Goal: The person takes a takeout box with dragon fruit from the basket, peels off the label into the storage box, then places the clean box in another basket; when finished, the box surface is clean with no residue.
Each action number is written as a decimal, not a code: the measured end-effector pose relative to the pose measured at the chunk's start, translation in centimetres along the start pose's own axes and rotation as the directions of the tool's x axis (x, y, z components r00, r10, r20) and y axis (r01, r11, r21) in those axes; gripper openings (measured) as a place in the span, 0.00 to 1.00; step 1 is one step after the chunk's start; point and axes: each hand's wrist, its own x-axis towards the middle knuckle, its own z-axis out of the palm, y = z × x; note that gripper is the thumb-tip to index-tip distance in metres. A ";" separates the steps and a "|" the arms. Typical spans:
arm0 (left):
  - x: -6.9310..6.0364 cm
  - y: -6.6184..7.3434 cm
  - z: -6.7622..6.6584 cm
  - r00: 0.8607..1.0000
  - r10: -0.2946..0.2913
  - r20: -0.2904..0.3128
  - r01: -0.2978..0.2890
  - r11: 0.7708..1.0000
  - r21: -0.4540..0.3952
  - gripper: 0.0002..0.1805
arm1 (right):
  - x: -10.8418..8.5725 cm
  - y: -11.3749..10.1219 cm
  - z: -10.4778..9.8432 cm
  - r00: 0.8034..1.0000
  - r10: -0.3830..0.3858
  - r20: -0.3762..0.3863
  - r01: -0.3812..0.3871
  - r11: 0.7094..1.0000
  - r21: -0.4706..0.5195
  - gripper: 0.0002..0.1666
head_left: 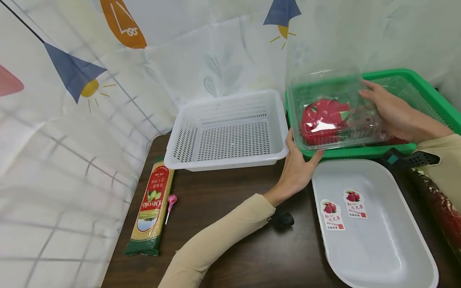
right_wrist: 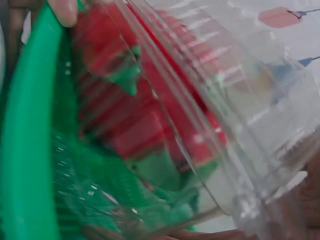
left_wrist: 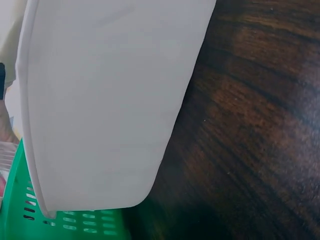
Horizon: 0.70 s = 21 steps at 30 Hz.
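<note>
A clear plastic clamshell box [head_left: 299, 116] is held tilted over the green basket [head_left: 407, 74]. Red dragon fruit [head_left: 325, 114] with green scale tips shows through its wall. My right hand [head_left: 392, 110] grips the box's right side. At its front left corner my left hand [head_left: 297, 172] holds the edge, thumb along the front and fingers on the left side. The right wrist view has the box [right_wrist: 235, 135] close up and blurred, with a fingertip [right_wrist: 65, 11] by the basket's green rim [right_wrist: 30, 130]. The left hand itself is out of the left wrist view.
A white perforated basket [head_left: 230, 160] stands left of the green one. In front lies a grey tray [head_left: 381, 248] with two fruit stickers. A spaghetti packet [head_left: 153, 208], a pink lollipop [head_left: 172, 199], a black object [head_left: 282, 220] and a dark red packet [head_left: 441, 208] lie about the table.
</note>
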 end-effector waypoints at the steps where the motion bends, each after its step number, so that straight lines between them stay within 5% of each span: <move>1: 0.0 0.0 0.0 1.000 0.001 -0.006 -0.001 1.000 -0.004 0.53 | 0.0 -0.2 -0.1 1.000 0.003 0.009 -0.003 1.000 -0.017 0.42; 10: -0.1 0.0 0.1 0.999 -0.032 -0.035 0.032 0.999 -0.021 0.54 | -1.0 -1.8 0.1 1.000 0.006 -0.025 -0.013 0.951 -0.310 0.45; 21: 0.0 -0.1 0.1 0.999 -0.047 -0.015 0.047 0.999 -0.022 0.56 | -0.7 -1.3 0.6 0.985 -0.084 -0.151 -0.017 0.822 -0.570 0.45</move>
